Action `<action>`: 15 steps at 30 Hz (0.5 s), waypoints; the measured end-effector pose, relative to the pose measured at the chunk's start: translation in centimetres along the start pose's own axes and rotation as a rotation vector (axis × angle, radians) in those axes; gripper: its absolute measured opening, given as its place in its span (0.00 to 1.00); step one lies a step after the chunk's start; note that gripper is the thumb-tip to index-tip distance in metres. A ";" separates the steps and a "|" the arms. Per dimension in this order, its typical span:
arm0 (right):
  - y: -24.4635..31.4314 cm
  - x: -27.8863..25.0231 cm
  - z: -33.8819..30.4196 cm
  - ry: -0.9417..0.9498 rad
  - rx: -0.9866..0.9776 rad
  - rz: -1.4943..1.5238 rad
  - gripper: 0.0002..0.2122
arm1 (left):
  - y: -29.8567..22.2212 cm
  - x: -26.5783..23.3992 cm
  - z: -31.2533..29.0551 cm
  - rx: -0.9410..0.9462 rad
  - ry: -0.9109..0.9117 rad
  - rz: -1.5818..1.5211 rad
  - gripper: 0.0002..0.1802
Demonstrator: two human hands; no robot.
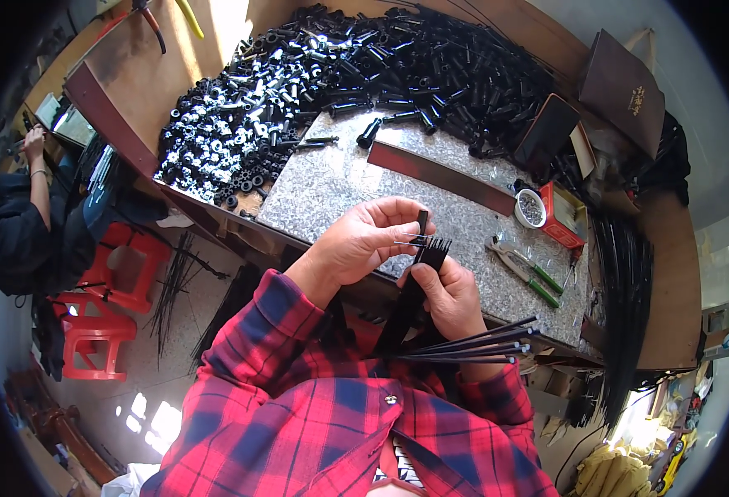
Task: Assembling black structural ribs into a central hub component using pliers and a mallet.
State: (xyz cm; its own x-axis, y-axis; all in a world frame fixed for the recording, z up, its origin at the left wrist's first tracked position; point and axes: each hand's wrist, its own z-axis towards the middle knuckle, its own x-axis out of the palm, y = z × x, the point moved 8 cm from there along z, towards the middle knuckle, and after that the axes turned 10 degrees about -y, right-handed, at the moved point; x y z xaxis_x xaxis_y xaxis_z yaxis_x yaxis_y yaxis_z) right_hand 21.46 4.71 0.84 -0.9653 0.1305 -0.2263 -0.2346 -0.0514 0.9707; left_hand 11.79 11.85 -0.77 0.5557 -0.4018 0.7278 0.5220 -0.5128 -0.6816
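Note:
My left hand (356, 244) is closed at the fingertips on a short black piece (423, 220), with thin shiny wires (404, 243) showing beside it. Right beside it, my right hand (454, 302) grips a bundle of slim black strips (406, 311). Their narrow ends (437, 246) fan out upward beyond my thumb, close to the left fingertips. Several black rods with pale grey ends (497, 341) stick out over my right forearm. Both hands are above the near edge of a speckled stone slab (306, 195). Exactly what kind of part the strips are, I cannot tell.
Black tubular parts (455, 70) are heaped along the back. On the slab lie a flat bar (443, 176), green-handled pliers (530, 273), a white bowl of small metal bits (531, 208) and a red box (561, 217). Red stools (95, 331) and another person (20, 215) are left.

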 end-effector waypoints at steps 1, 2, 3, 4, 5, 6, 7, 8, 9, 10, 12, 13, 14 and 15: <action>0.1 0.0 0.0 0.000 0.000 0.000 0.12 | 0.1 -0.1 0.1 0.014 0.019 -0.016 0.18; 0.1 0.0 -0.1 0.002 0.005 -0.001 0.12 | 0.1 0.0 0.0 0.029 0.037 -0.031 0.17; 0.2 0.0 -0.1 0.003 0.011 -0.003 0.12 | 0.2 0.0 0.0 0.029 0.038 -0.031 0.17; 0.4 0.0 -0.1 0.004 0.010 -0.001 0.12 | 0.1 0.0 -0.1 0.034 0.041 -0.047 0.17; 0.4 0.0 -0.1 0.004 0.023 -0.004 0.12 | 0.0 0.1 -0.2 0.039 0.045 -0.062 0.16; 0.4 0.1 -0.1 0.004 0.035 -0.006 0.11 | -0.1 0.0 -0.5 0.039 0.044 -0.060 0.16; 0.3 -0.1 -0.2 -0.004 0.036 -0.008 0.11 | -0.2 -0.2 -0.7 0.078 0.044 0.065 0.16; -0.1 -0.3 -0.2 -0.016 0.067 0.026 0.11 | -0.4 -0.2 -0.9 0.118 0.045 0.189 0.16; -0.5 -0.4 -0.2 -0.028 0.097 0.060 0.11 | -0.4 0.1 -1.2 0.113 0.053 0.189 0.16; -0.1 -0.4 -0.2 -0.032 0.093 0.064 0.11 | -0.9 0.7 -1.9 0.101 0.039 0.215 0.17; 0.3 -0.5 -0.3 -0.038 0.077 0.080 0.10 | -1.3 2.0 -2.5 0.142 0.002 0.247 0.19; 0.6 -0.5 -0.3 -0.042 0.076 0.082 0.10 | -1.4 2.3 -2.7 0.140 0.005 0.250 0.19; 0.8 -0.3 -0.5 -0.011 0.082 0.043 0.09 | -1.4 2.0 -2.9 0.150 -0.061 0.340 0.18; 0.9 0.0 -0.7 0.020 0.089 0.004 0.08 | -1.4 1.6 -3.0 0.159 -0.127 0.431 0.18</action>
State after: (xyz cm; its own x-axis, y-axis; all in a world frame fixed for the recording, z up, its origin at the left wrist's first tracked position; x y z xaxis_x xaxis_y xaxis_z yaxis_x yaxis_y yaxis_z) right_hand 21.14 3.98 1.69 -0.9685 0.1110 -0.2228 -0.2200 0.0365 0.9748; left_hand 9.97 9.63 1.59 0.8129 -0.4512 0.3683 0.3138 -0.1934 -0.9296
